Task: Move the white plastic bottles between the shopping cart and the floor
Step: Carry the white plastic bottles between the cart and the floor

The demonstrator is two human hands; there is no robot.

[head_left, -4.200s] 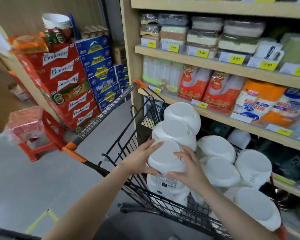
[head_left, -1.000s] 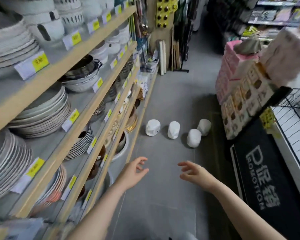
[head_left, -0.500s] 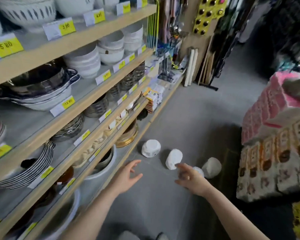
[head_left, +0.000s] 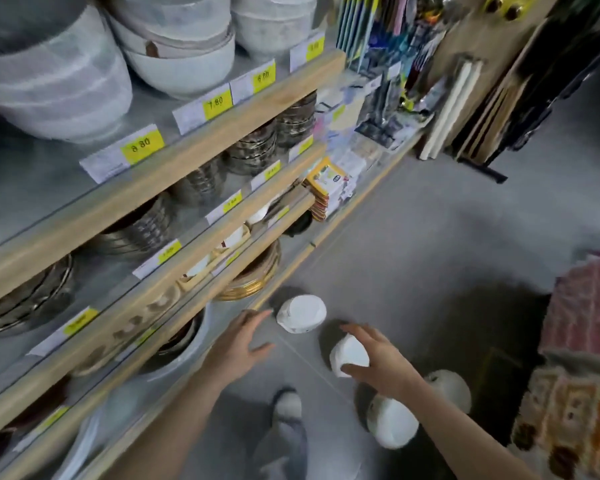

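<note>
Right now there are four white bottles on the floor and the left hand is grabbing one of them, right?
Not quite. The head view shows the right hand closing its fingers around a white bottle. The left hand is open and holds nothing. Four bottles on the floor is right.

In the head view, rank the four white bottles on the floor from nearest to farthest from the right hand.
From the right hand:
1. Bottle under its fingers, cupped, in contact.
2. Bottle below its wrist, toward the person.
3 and 4. Bottle by the shelf base, to the left, and bottle by the stacked boxes, to the right: too close to call.
</note>
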